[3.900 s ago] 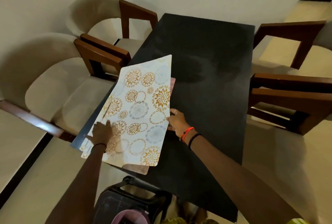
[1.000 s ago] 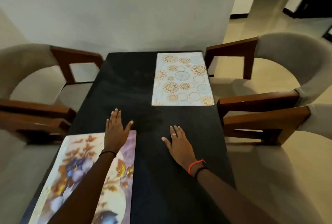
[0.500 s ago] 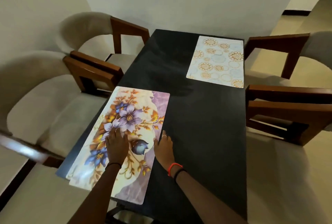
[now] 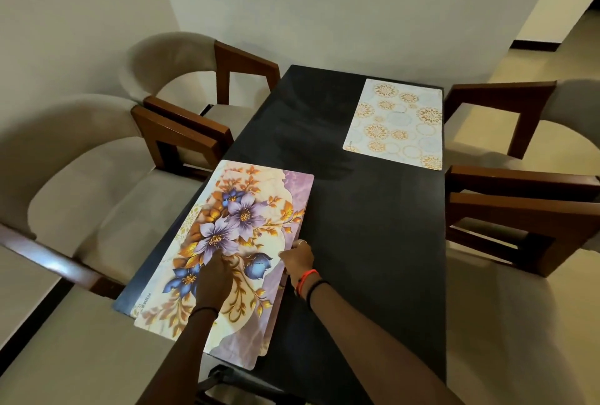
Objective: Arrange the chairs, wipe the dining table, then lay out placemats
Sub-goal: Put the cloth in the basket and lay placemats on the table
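A floral placemat (image 4: 246, 209) with purple and blue flowers lies on the near left part of the black dining table (image 4: 373, 242). Edges of other mats show beneath it along its right side. My left hand (image 4: 212, 278) presses down on its middle. My right hand (image 4: 297, 261) is curled on the mat's right edge, thumb on top and fingers tucked at the edge. A pale placemat (image 4: 396, 125) with gold circles lies flat at the far right of the table, apart from both hands.
Two beige chairs with wooden arms stand on the left, the near chair (image 4: 97, 196) and the far chair (image 4: 181, 80). Two more chairs (image 4: 526, 196) stand on the right. A dark object (image 4: 224, 378) sits below the table's near edge. A wall runs behind the table.
My right hand has gone from lying flat beside the floral mat to curling onto its right edge. My left hand stays pressed on the mat.
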